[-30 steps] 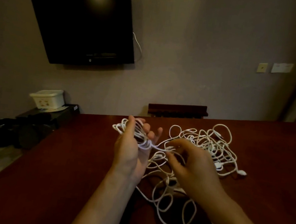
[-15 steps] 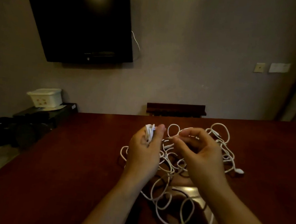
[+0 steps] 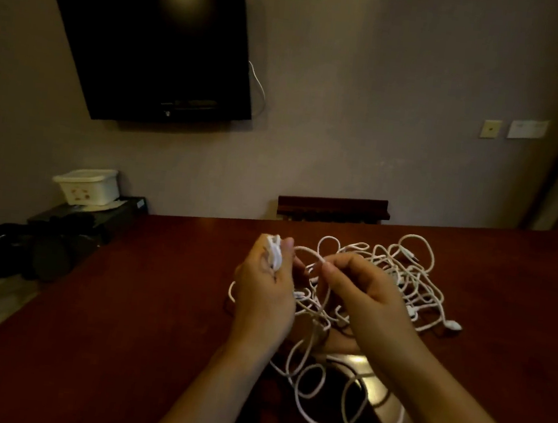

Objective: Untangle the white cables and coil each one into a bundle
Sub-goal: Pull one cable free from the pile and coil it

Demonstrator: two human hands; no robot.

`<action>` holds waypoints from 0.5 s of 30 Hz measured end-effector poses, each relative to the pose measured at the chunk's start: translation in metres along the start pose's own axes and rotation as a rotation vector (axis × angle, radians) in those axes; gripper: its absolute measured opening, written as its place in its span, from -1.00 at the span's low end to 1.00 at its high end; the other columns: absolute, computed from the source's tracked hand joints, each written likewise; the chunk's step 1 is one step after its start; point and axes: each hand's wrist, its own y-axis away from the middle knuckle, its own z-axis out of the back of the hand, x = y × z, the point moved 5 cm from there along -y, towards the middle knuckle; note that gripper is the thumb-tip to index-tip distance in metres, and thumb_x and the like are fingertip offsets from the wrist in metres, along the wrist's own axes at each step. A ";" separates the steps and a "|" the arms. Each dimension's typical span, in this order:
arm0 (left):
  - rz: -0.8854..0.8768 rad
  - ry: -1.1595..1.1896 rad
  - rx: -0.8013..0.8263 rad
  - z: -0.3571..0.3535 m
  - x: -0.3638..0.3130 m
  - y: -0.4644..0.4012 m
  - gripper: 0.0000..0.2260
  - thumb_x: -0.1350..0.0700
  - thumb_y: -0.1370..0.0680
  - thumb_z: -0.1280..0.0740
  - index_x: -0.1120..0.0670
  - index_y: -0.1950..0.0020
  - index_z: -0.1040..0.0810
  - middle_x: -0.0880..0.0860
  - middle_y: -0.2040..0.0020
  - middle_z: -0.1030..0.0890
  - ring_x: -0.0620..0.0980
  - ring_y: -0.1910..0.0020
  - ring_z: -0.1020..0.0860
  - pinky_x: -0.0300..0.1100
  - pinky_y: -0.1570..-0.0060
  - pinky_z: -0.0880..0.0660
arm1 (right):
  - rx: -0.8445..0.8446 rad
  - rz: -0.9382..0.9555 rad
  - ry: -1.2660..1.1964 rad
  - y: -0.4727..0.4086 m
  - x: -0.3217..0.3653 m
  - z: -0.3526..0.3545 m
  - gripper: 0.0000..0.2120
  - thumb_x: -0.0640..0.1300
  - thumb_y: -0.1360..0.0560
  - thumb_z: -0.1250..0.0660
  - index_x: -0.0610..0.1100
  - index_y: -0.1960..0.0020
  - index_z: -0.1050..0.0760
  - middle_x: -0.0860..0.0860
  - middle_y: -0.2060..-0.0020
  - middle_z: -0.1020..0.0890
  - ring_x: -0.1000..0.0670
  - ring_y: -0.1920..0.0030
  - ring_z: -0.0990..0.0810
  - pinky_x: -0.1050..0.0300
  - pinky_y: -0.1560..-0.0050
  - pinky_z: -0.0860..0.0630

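Observation:
A tangle of white cables (image 3: 401, 279) lies on the dark red table (image 3: 122, 315), with loops running from the far right down toward me. My left hand (image 3: 263, 299) is raised above the table and grips a small coiled bundle of white cable (image 3: 274, 254) between thumb and fingers. One strand arcs from that bundle to my right hand (image 3: 361, 296), which pinches it with curled fingers just right of the left hand. A white plug end (image 3: 453, 325) lies at the tangle's right edge.
A black TV (image 3: 157, 47) hangs on the wall. A dark wooden chair back (image 3: 333, 206) stands behind the table's far edge. Left of the table, a white plastic box (image 3: 87, 186) sits on a black unit, with dark bags on the floor.
My left hand has closed its fingers round the coil it held spread open. My right hand rose from the tangle and came close to the left, holding a strand.

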 end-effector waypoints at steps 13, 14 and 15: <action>0.400 0.398 0.483 -0.025 -0.012 0.023 -0.53 -0.33 -0.52 -0.27 -0.04 -0.18 -0.69 -0.09 -0.01 -0.77 -0.18 0.01 -0.73 -0.24 0.10 -0.60 | -0.188 0.405 0.429 0.010 0.020 0.005 -0.65 -0.20 -0.42 -0.57 0.04 -0.17 -0.64 0.20 0.10 -0.70 0.18 0.01 -0.70 0.27 0.04 -0.65; 0.432 0.398 0.444 -0.024 -0.012 0.024 -0.56 -0.32 -0.54 -0.29 -0.05 -0.18 -0.69 -0.09 0.00 -0.77 -0.16 0.03 -0.73 -0.21 0.10 -0.60 | -0.194 0.413 0.458 0.010 0.021 0.006 -0.63 -0.16 -0.41 -0.58 0.05 -0.18 -0.63 0.20 0.09 -0.70 0.19 -0.03 -0.69 0.26 0.00 -0.63; 0.451 0.393 0.381 -0.023 -0.009 0.022 -0.58 -0.31 -0.58 -0.27 -0.04 -0.17 -0.68 -0.07 0.03 -0.77 -0.12 0.05 -0.74 -0.18 0.11 -0.60 | -0.182 0.394 0.447 0.009 0.021 0.007 -0.62 -0.12 -0.42 -0.58 0.07 -0.20 -0.61 0.21 0.06 -0.70 0.20 -0.07 -0.67 0.23 -0.07 -0.61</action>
